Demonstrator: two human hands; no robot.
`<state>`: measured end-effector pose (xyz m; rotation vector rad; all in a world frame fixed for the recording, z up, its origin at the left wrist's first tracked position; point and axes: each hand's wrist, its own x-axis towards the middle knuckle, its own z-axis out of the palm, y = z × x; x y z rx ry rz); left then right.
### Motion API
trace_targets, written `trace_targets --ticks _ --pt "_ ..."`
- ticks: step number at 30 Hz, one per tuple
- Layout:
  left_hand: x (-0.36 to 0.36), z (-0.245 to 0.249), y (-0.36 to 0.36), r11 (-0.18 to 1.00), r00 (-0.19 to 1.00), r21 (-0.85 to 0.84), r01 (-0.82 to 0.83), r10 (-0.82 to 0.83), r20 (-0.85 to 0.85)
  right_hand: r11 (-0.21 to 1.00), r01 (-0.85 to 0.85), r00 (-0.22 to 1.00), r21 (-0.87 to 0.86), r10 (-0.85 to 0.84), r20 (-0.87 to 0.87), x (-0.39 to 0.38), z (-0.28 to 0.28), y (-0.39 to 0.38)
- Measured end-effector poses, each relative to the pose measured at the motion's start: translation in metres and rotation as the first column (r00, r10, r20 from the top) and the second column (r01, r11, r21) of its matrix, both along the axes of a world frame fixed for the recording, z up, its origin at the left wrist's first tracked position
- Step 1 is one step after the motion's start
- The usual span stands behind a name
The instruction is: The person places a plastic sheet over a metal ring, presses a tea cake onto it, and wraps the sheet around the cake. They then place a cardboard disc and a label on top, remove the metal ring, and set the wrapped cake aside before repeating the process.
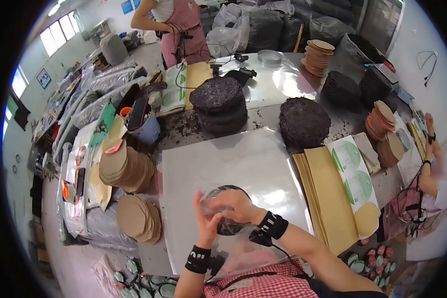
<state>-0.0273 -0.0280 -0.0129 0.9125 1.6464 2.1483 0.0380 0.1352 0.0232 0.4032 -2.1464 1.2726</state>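
Note:
My left hand point(208, 221) and my right hand point(237, 204) come together over the metal sheet, with a crumpled piece of clear plastic film point(211, 194) between their fingers. Both hands are closed around this film, fingers curved and partly blurred. Below them lies a dark round cake point(230, 226), largely covered by my hands and wrists. It rests on the shiny metal sheet point(193, 164) spread over the table in front of me. Black bands circle both wrists, each with a small device attached.
Dark flaky round stacks point(304, 121) stand beyond the sheet, near another stack point(218, 107). Brown paper discs point(126, 169) are piled left; folded brown paper point(330, 193) lies right. A blue bucket point(145, 128) holds tools. One person point(186, 30) stands opposite, another point(427, 184) works at right.

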Motion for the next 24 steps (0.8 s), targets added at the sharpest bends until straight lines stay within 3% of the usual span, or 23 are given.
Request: trace_targets --ticks 1,2,3,5,6,7,8,11,12,13,14,16,17,19,21,23,24 --pt "-0.005 -0.016 -0.005 0.998 0.999 0.052 0.021 -0.019 -0.049 0.991 0.043 0.993 -0.127 -0.028 0.119 0.004 -0.013 0.002" --pt "-0.001 0.004 -0.005 0.997 0.98 -0.052 0.049 -0.058 -0.19 0.964 0.103 0.968 -0.244 -0.041 0.246 0.009 -0.036 0.005" --pt "0.008 0.013 -0.004 0.982 0.958 -0.188 -0.027 -0.028 -0.284 0.92 0.181 0.925 -0.347 -0.039 0.378 0.019 -0.053 0.005" --pt "0.019 0.021 0.002 0.883 0.878 -0.419 -0.211 -0.017 -0.478 0.741 0.296 0.945 -0.602 -0.134 0.298 0.015 -0.048 -0.007" --pt "0.026 0.023 0.012 0.809 0.769 -0.46 -0.367 -0.015 -0.639 0.785 0.421 0.892 -0.454 -0.267 0.365 0.017 -0.027 -0.021" --pt "0.023 0.019 0.013 0.798 0.742 -0.468 -0.38 -0.039 -0.669 0.795 0.531 0.825 -0.294 -0.406 0.393 0.014 -0.015 -0.033" --pt "0.021 0.009 0.014 0.788 0.712 -0.472 -0.395 -0.062 -0.699 0.828 0.535 0.832 -0.166 -0.482 0.276 0.018 -0.026 -0.051" --pt "0.027 0.024 0.011 0.792 0.723 -0.475 -0.384 -0.062 -0.688 0.862 0.472 0.873 -0.184 -0.428 0.235 0.031 -0.012 -0.053" --pt "0.034 0.037 0.009 0.801 0.723 -0.453 -0.391 -0.037 -0.69 0.87 0.472 0.852 -0.143 -0.409 0.327 0.035 -0.01 -0.049" --pt "0.037 0.043 0.005 0.812 0.708 -0.43 -0.394 -0.03 -0.705 0.877 0.476 0.839 -0.059 -0.433 0.33 0.047 -0.013 -0.056" --pt "0.034 0.028 -0.001 0.779 0.747 -0.536 -0.324 -0.137 -0.651 0.88 0.474 0.831 0.024 -0.456 0.319 0.054 -0.013 -0.061" --pt "0.032 0.017 -0.005 0.741 0.685 -0.586 -0.328 -0.24 -0.688 0.826 0.506 0.8 0.249 -0.558 0.223 0.063 -0.013 -0.067" --pt "0.03 0.014 -0.006 0.72 0.65 -0.607 -0.335 -0.29 -0.703 0.819 0.493 0.798 0.293 -0.56 0.223 0.064 -0.005 -0.062" --pt "0.034 0.016 -0.004 0.742 0.662 -0.57 -0.353 -0.232 -0.713 0.8 0.472 0.775 0.372 -0.577 0.257 0.081 0.01 -0.059" --pt "0.039 0.03 -0.002 0.786 0.658 -0.499 -0.365 -0.161 -0.736 0.864 0.39 0.751 0.32 -0.499 0.433 0.072 -0.001 -0.046" --pt "0.038 0.034 -0.003 0.743 0.592 -0.563 -0.362 -0.283 -0.754 0.866 0.352 0.703 0.354 -0.495 0.511 0.055 -0.02 -0.041" --pt "0.036 0.027 -0.003 0.706 0.559 -0.595 -0.384 -0.335 -0.758 0.866 0.382 0.738 0.324 -0.496 0.457 0.056 -0.022 -0.043"
